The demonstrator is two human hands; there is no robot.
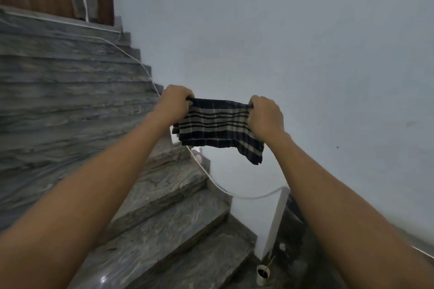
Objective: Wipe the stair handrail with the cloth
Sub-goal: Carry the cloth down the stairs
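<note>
Grey stone stairs (77,91) climb toward the upper left, a white cable (141,63) trailing down along their right edge, while a small white cup (263,274) stands on the dark floor (303,253) at their foot.

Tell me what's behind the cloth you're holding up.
Behind the checked cloth, stretched between left hand and right hand, lie the pale wall and a white cable along the stairs. No handrail shows.

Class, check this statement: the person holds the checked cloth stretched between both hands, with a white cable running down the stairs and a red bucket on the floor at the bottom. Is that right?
Not quite. The head view shows a small white cup on the floor, not a red bucket. The rest holds: left hand and right hand stretch the checked cloth, and the white cable runs down the stairs.
</note>
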